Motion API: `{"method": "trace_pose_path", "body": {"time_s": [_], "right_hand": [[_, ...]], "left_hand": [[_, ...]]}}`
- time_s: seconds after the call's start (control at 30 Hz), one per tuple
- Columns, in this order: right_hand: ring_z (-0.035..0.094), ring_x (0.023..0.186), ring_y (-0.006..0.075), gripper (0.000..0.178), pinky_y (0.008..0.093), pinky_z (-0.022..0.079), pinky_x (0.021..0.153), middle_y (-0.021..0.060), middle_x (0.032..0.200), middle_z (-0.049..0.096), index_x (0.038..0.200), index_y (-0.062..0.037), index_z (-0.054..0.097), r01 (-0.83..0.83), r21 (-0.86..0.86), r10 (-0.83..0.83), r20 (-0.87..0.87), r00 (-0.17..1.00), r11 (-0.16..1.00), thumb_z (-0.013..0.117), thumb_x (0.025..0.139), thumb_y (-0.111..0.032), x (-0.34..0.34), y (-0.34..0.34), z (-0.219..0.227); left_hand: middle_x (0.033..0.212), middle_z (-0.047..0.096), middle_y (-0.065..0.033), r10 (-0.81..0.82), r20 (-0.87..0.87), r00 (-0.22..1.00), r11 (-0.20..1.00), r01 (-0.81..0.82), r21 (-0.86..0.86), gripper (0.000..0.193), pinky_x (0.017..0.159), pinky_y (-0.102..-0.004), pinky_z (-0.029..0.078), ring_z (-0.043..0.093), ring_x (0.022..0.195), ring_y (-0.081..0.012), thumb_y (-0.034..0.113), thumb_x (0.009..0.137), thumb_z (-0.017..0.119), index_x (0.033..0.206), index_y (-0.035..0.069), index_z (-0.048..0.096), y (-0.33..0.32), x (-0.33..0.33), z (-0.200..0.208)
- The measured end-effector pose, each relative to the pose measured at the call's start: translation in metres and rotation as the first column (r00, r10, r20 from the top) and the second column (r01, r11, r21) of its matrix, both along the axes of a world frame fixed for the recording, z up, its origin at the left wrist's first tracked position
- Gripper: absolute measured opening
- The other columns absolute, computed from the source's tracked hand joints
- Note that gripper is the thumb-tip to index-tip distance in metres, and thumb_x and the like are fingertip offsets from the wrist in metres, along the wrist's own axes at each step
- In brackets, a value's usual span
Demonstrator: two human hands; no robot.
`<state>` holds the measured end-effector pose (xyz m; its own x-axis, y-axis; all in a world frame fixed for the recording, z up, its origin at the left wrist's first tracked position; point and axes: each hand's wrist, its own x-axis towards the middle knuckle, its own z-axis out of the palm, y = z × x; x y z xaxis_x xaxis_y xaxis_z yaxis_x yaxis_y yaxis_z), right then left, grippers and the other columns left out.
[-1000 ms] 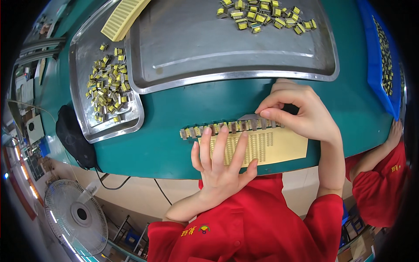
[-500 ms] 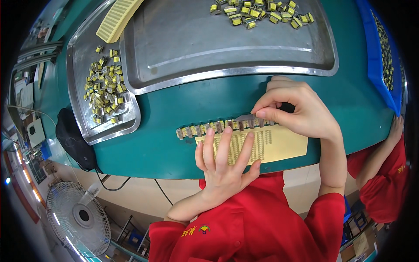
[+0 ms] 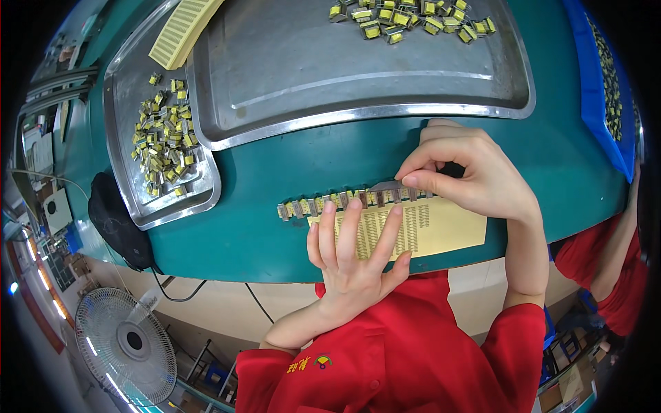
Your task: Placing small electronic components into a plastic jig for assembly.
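Observation:
A row of small transformers (image 3: 311,206) with yellow windings and metal cores lies on the green table, along the top edge of a yellow sheet of printed labels (image 3: 451,230). My left hand (image 3: 354,258) rests on the sheet, fingers spread, fingertips against the near side of the row. My right hand (image 3: 468,165) is closed in a pinch at the row's right end. From its thumb and forefinger a thin, flat, grey metal blade (image 3: 385,185) points left over the transformers. The blade's other end is hidden in the hand.
Beyond the row, a large metal tray (image 3: 289,127) holds loose transformers at its far side. A smaller metal tray (image 3: 141,219) at left holds a pile of them, with a yellow slotted strip (image 3: 180,34) across its edge. A blue bin (image 3: 593,89) stands right, near a person's red sleeve (image 3: 623,303).
My hands and the blade hold nearly the same places. At the far right, the other person's arm and sleeve have shifted to the right, and their hand no longer shows by the bin.

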<state>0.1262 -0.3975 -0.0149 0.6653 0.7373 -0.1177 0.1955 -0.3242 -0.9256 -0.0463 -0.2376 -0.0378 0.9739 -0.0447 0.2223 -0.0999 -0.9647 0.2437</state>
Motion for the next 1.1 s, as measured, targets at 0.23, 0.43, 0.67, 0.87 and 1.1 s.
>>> {"method": "trace_pose_path", "body": {"time_s": [0.23,0.43,0.67,0.87,1.1], "right_hand": [[0.056,0.068,0.0148,0.011,0.0283,0.044,0.059,0.0047,0.072,0.060,0.088,-0.0030,0.073,0.004,0.013,-0.004,0.001,1.000,1.000,0.073,0.082,-0.013,-0.0006,0.0007,-0.0004],[0.055,0.069,0.0153,0.010,0.0286,0.043,0.059,0.0045,0.071,0.059,0.087,-0.0028,0.073,0.002,0.024,-0.003,0.014,1.000,1.000,0.073,0.082,-0.012,-0.0008,0.0015,-0.0007],[0.055,0.070,0.0170,0.010,0.0301,0.043,0.060,0.0053,0.071,0.060,0.087,-0.0023,0.073,0.006,0.033,-0.007,0.030,1.000,0.999,0.072,0.083,-0.011,-0.0017,0.0012,-0.0009],[0.054,0.070,0.0176,0.010,0.0308,0.042,0.060,0.0059,0.070,0.060,0.087,-0.0018,0.073,0.035,0.049,-0.040,0.100,0.994,0.998,0.073,0.082,-0.011,-0.0026,0.0003,-0.0029],[0.056,0.070,0.0151,0.011,0.0287,0.043,0.062,0.0053,0.073,0.062,0.089,-0.0014,0.073,0.071,0.115,-0.058,-0.110,0.992,0.991,0.072,0.084,-0.011,-0.0002,0.0004,0.0023]], "left_hand": [[0.143,0.033,-0.0207,-0.011,-0.016,1.000,0.999,0.011,0.051,0.046,0.109,-0.0535,0.022,0.028,0.135,-0.0430,0.042,0.088,0.056,0.129,0.022,0.064,0.0012,0.0023,0.0023],[0.142,0.033,-0.0209,-0.010,-0.041,0.999,1.000,0.010,-0.004,0.045,0.109,-0.0530,0.022,0.028,0.135,-0.0427,0.041,0.087,0.057,0.128,0.021,0.065,0.0025,0.0036,0.0043],[0.142,0.034,-0.0208,-0.002,-0.042,0.999,1.000,0.001,-0.018,0.046,0.109,-0.0523,0.022,0.028,0.135,-0.0426,0.039,0.086,0.058,0.127,0.021,0.065,0.0008,0.0045,0.0051],[0.142,0.035,-0.0210,-0.005,-0.026,1.000,1.000,0.004,-0.020,0.046,0.109,-0.0523,0.022,0.028,0.135,-0.0426,0.038,0.085,0.058,0.127,0.020,0.065,-0.0006,0.0039,0.0041],[0.142,0.036,-0.0203,0.011,-0.008,1.000,1.000,-0.011,-0.010,0.045,0.109,-0.0522,0.022,0.030,0.135,-0.0424,0.039,0.085,0.058,0.125,0.019,0.066,-0.0028,0.0061,0.0027]]}}
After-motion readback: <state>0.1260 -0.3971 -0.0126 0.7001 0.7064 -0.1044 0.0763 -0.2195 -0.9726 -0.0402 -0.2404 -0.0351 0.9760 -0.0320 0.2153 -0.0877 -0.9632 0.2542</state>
